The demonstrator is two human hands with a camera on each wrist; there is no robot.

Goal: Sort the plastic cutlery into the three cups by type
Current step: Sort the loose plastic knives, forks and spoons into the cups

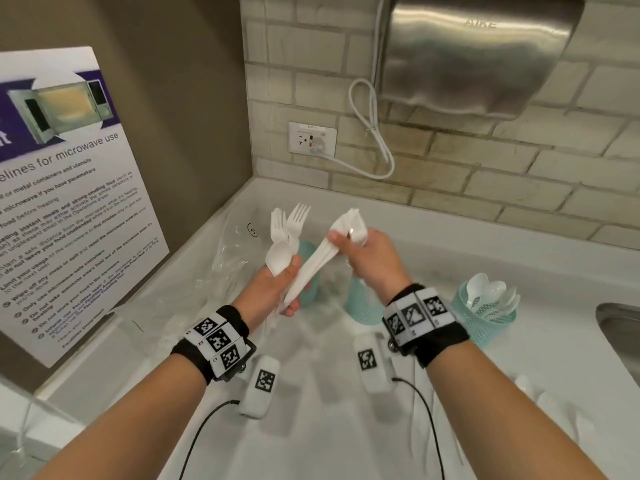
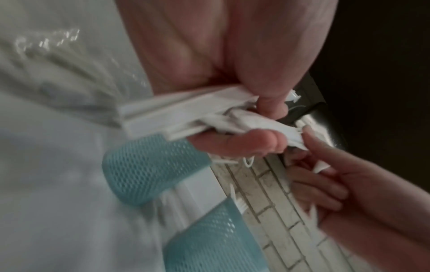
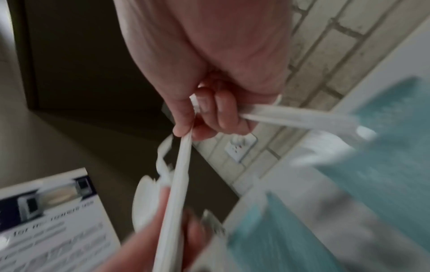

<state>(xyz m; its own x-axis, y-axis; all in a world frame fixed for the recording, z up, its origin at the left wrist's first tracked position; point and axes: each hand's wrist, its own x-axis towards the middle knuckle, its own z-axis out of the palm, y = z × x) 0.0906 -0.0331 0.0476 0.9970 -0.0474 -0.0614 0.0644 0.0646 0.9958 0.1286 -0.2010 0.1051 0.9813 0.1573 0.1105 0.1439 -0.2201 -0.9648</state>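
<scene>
- While both hands are up over the counter (image 1: 346, 427), the left hand (image 1: 273, 292) grips a mixed bundle of white cutlery, fingers curled round the handles.
- Forks (image 1: 294, 216) and a spoon (image 1: 278, 259) fan out of the top of that fist, tines pointing up and away.
- Right hand (image 1: 370, 261) is closed round the far end of a few long pieces (image 1: 311, 271). Can't tell their type, the ends are hidden by the fingers. They run diagonally down into the left hand, so both hands are on them.
- Right wrist view is blurry, but the thumb and fingers (image 3: 223, 114) are clearly pinching thin white handles (image 3: 177, 184).
- Left wrist view shows the left fingers (image 2: 232, 141) clamped on a stack of flat handles (image 2: 177, 112), with the right hand (image 2: 344, 187) reaching in just beside it.
- Three teal mesh cups on the counter: one (image 1: 308, 271) behind the left hand, one (image 1: 362, 303) under the right wrist, and a third cup (image 1: 483, 320) off to the right, full of spoons (image 1: 491, 294).
- Crinkly clear plastic bag (image 1: 225, 265) lies on the counter left of the hands.
- More loose white cutlery (image 1: 540, 403) lies on the counter at lower right, hard to make out.
- Sink (image 1: 620, 327) edge at far right, a microwave sign (image 1: 69, 188) leaning on the left wall, an outlet (image 1: 311, 138) and a steel hand dryer (image 1: 478, 53) on the brick wall.
</scene>
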